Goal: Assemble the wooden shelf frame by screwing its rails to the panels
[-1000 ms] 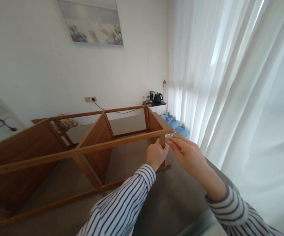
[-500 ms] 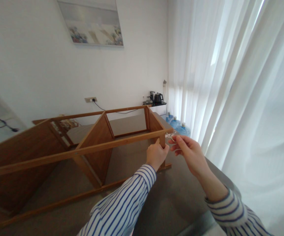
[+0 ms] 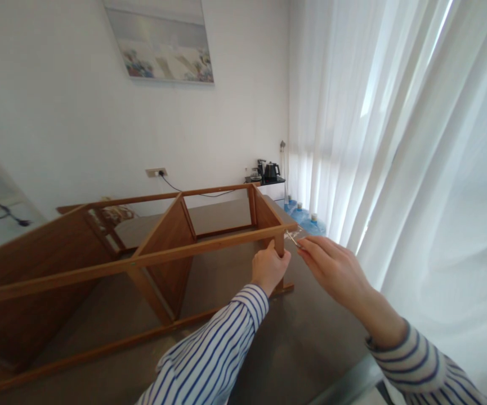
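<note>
A brown wooden cabinet frame (image 3: 171,247) lies on its side on a dark table (image 3: 302,332). My left hand (image 3: 268,270) is wrapped round the frame's upright post at the near right corner. My right hand (image 3: 331,267) is just right of that corner, fingers pinched on a small thin metal tool (image 3: 293,238) whose tip points at the top of the post. Both arms wear blue-and-white striped sleeves.
White curtains (image 3: 416,140) hang along the right. Blue water bottles (image 3: 304,216) and a small stand with a black kettle (image 3: 271,169) sit in the far corner. A picture (image 3: 162,42) hangs on the white wall, with a socket and cable (image 3: 156,172) below it.
My right hand has turned and shifted slightly at the corner while holding the small tool. My left hand stays on the post. The view has tilted a little.
</note>
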A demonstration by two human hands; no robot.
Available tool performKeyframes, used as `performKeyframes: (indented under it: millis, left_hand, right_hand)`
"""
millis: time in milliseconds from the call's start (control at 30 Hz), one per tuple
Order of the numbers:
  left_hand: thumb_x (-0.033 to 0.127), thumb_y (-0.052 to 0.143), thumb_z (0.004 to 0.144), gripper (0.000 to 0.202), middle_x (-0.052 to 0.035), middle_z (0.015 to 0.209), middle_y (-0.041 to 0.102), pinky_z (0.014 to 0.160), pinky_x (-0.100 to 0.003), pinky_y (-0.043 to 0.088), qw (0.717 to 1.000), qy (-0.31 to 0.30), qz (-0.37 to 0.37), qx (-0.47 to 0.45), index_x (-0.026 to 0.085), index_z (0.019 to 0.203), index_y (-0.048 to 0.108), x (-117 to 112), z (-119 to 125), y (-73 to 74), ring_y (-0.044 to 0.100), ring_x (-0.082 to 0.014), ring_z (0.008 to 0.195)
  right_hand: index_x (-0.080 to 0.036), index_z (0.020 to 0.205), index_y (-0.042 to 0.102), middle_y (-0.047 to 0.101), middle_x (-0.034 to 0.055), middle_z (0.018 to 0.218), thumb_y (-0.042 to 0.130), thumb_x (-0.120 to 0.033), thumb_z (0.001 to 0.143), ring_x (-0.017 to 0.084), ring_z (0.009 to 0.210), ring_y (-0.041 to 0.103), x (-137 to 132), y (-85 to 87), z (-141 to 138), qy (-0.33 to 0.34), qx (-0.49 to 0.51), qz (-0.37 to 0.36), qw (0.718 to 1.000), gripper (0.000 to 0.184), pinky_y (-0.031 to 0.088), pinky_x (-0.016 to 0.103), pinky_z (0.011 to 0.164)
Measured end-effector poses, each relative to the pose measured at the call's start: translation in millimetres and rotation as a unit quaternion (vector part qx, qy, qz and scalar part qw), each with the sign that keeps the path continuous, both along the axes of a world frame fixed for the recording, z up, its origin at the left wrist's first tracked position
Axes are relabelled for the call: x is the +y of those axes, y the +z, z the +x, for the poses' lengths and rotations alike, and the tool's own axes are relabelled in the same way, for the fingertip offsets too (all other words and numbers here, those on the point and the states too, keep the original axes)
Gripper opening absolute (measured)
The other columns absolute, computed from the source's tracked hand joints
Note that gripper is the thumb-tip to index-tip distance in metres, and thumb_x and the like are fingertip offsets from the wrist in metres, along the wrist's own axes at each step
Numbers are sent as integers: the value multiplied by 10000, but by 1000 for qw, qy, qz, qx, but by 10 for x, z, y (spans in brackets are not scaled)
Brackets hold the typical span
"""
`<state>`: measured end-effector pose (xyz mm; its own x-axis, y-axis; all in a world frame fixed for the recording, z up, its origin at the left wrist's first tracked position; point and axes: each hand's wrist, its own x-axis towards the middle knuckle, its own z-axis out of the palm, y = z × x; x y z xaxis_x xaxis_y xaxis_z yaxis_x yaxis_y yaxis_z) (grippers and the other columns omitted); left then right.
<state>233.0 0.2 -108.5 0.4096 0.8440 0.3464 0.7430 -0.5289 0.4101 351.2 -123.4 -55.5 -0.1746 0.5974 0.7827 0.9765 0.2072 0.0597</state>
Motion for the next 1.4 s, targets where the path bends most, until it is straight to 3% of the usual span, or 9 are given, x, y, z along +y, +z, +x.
performKeyframes:
  millis: [167, 300, 567, 667, 800, 933, 1033, 1133, 1400]
  left_hand:
    - [410, 409, 872, 344, -76, 849, 713, 719, -290, 439, 1000, -3, -12, 0, 209, 1054, 620, -4, -2, 7, 663, -224, 825]
    - [403, 405, 873, 331, -77, 861, 715, 716, -287, 438, 1000, -6, -8, 1, 211, 1038, 620, -4, -3, 13, 663, -224, 828]
    - [418, 413, 869, 337, -76, 844, 714, 692, -291, 443, 1000, -2, -4, 1, 213, 1028, 627, -9, -4, 13, 670, -233, 817]
    - [441, 427, 864, 347, -71, 851, 714, 691, -291, 442, 1000, -8, -9, -5, 218, 1050, 618, -10, -10, 11, 669, -234, 835]
    - [492, 434, 858, 347, -56, 826, 713, 675, -288, 434, 1000, -20, -18, -12, 233, 997, 620, -11, -22, 19, 672, -230, 817]
    - [525, 452, 844, 374, -62, 852, 714, 673, -289, 435, 999, -29, -21, -12, 235, 1027, 601, -19, -30, 44, 672, -233, 838]
    - [542, 437, 846, 423, -80, 863, 712, 676, -297, 439, 999, -21, -25, 3, 219, 1075, 586, -32, -35, 65, 671, -243, 850]
    - [525, 421, 856, 418, -80, 879, 712, 680, -300, 441, 999, -24, -19, 7, 220, 1095, 580, -40, -39, 71, 671, -247, 855]
    - [395, 412, 875, 317, -74, 881, 715, 702, -294, 443, 1000, -4, -17, 6, 221, 1053, 608, -35, -19, 47, 671, -236, 854]
  right_hand:
    - [-136, 1142, 583, 648, 87, 1107, 476, -148, 905, 220, 924, 598, -67, 85, 13, -38, -124, -9, 992, 260, 481, 335, 760]
    - [-154, 1086, 604, 683, 61, 1013, 466, -140, 907, 203, 838, 614, -48, 109, -37, -45, -131, -20, 990, 226, 464, 320, 698]
    - [-208, 1049, 603, 715, 49, 856, 453, -252, 915, 186, 721, 661, 46, 19, -151, -39, 116, -77, 989, 206, 448, 284, 627]
    - [-229, 1027, 575, 715, 24, 825, 445, -279, 905, 176, 681, 657, 72, 0, -199, -1, 286, -124, 950, 185, 458, 285, 602]
    - [-212, 971, 518, 715, 35, 819, 484, -345, 879, 158, 631, 645, 115, -5, -246, 85, 485, -172, 853, 166, 466, 278, 564]
    - [-204, 999, 472, 717, 47, 824, 536, -395, 845, 150, 627, 648, 133, 20, -293, 151, 593, -183, 769, 253, 448, 256, 531]
    - [-211, 992, 454, 719, 41, 821, 546, -397, 841, 143, 626, 648, 133, 24, -324, 183, 624, -179, 738, 257, 441, 241, 520]
    - [-208, 965, 474, 720, 51, 833, 526, -379, 855, 152, 660, 659, 147, -14, -316, 194, 600, -172, 757, 209, 461, 248, 534]
    - [-234, 1124, 581, 685, 61, 1043, 487, -306, 892, 194, 923, 652, 96, -70, -152, 110, 312, -126, 935, 259, 535, 341, 756]
